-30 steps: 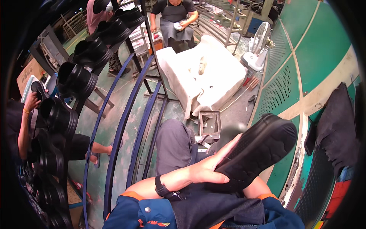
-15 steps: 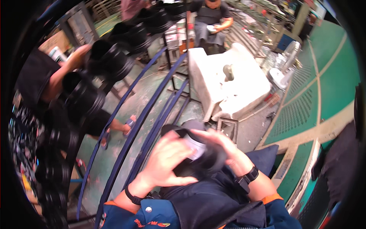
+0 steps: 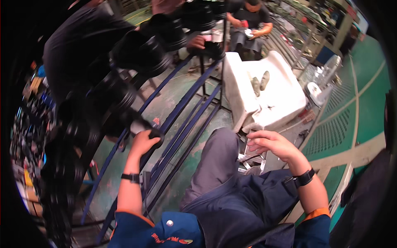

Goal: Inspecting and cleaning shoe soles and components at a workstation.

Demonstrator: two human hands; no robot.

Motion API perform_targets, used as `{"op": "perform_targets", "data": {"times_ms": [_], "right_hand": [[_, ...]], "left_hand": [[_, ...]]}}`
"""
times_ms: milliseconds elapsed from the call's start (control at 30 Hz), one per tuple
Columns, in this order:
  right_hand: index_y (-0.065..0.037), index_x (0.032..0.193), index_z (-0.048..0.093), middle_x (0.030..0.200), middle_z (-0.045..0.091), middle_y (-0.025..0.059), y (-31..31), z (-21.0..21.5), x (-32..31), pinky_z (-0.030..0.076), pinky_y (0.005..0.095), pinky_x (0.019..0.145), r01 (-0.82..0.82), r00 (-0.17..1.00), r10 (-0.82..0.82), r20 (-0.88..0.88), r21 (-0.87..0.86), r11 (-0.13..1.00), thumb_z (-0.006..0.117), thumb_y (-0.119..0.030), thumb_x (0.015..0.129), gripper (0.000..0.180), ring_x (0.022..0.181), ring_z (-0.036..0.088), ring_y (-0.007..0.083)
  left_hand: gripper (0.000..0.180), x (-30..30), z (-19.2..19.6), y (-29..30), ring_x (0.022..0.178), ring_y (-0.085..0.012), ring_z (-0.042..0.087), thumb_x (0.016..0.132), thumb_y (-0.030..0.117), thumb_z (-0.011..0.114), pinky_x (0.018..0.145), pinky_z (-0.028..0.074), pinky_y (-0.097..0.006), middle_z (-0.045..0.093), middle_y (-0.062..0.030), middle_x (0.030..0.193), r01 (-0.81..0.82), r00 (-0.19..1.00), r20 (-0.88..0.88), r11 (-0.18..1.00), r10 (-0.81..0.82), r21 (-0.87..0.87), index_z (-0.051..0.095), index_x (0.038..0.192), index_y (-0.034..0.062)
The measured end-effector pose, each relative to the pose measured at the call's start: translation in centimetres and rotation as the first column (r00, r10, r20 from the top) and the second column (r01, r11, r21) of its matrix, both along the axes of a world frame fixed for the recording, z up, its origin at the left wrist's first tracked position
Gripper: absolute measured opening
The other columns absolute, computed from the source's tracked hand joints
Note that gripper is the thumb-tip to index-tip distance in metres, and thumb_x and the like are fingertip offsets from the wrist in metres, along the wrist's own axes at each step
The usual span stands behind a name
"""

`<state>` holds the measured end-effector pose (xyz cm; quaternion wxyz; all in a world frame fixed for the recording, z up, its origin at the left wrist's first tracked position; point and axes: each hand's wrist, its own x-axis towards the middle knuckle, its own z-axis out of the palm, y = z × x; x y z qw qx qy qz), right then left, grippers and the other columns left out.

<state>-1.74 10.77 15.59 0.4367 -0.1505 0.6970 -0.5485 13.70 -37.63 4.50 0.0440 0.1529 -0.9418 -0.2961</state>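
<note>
My left hand [image 3: 144,142] reaches out to the left, its fingers closed on a black shoe [image 3: 156,136] at the edge of the rack. Part of the shoe is hidden by my fingers, and a pale patch of its inside shows. Beside it stands a long row of black shoes [image 3: 142,53] on the rack. Over my right thigh, my right hand [image 3: 271,144] hangs in the air with its fingers stretched out and nothing in them.
The rack's blue-covered bars [image 3: 182,101] slant across the floor on my left. Ahead stands a white-covered seat [image 3: 285,89] bearing a pair of olive shoes [image 3: 264,80]. A fan [image 3: 331,66] is to its right. One person [image 3: 82,53] leans in behind the rack; another [image 3: 248,29] sits farther off.
The black shoe, held between both hands over my lap, has gone left to the rack in my left hand. My right hand has let go and moved right. The person behind the rack has leaned forward.
</note>
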Motion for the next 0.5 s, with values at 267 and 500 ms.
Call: {"op": "perform_targets", "data": {"times_ms": [267, 500], "right_hand": [[-0.006, 0.134, 0.057, 0.111, 0.069, 0.007, 18.8, 6.5, 0.3, 0.053, 0.0308, 0.086, 0.223, 0.957, -0.199, -0.212, 0.092, 0.971, 0.057, -0.028, 0.101, 0.04, 0.103, 0.066, 0.0166], [-0.006, 0.136, 0.055, 0.125, 0.062, 0.0178, 46.8, 12.9, 19.3, 0.054, 0.039, 0.093, 0.946, -0.032, -0.931, -0.363, -0.313, 0.089, 0.048, -0.03, 0.102, 0.042, 0.112, 0.065, 0.0287]], "left_hand": [[0.037, 0.5, -2.2, -3.2, 0.097, -0.0337, 0.066, 0.087, 0.03, 0.069, 0.09, 0.05, -0.04, 0.071, -0.0183, 0.104, 0.126, 0.982, 0.155, 0.986, -0.108, -0.111, 0.07, 0.109, 0.0002], [0.061, -0.8, 4.5, 7.7, 0.083, -0.0438, 0.064, 0.091, 0.051, 0.063, 0.077, 0.052, -0.048, 0.067, -0.0308, 0.089, -0.109, 0.987, 0.065, 0.905, 0.149, -0.412, 0.067, 0.092, -0.0101]]}}
